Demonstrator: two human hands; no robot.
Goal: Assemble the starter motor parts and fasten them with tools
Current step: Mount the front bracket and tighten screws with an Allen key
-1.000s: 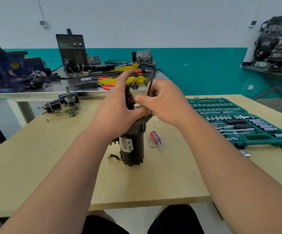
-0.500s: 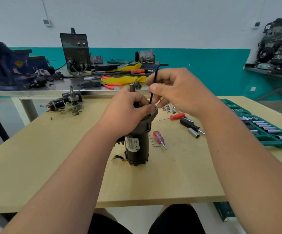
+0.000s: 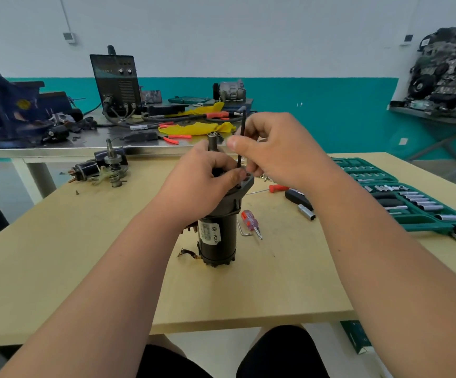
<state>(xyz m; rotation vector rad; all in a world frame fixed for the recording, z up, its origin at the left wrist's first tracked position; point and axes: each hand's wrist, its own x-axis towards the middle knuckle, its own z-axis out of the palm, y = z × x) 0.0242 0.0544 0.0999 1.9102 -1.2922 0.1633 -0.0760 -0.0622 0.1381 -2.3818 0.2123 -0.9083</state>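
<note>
Motor (image 3: 218,241) stands upright on table (image 3: 57,255). Left hand (image 3: 198,184) grips its top. Right hand (image 3: 284,156) pinches hex key (image 3: 243,118) upright, tip down at motor's top plate.

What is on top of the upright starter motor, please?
Its shaft sticks up, the left hand grips the housing, and the right hand holds a black hex key upright at the flange. Fingers cover the key's tip and any bolt.

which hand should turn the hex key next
Right. The right hand pinches the hex key, upright with its tip at the flange; the left hand grips the starter motor, steadying it.
</note>
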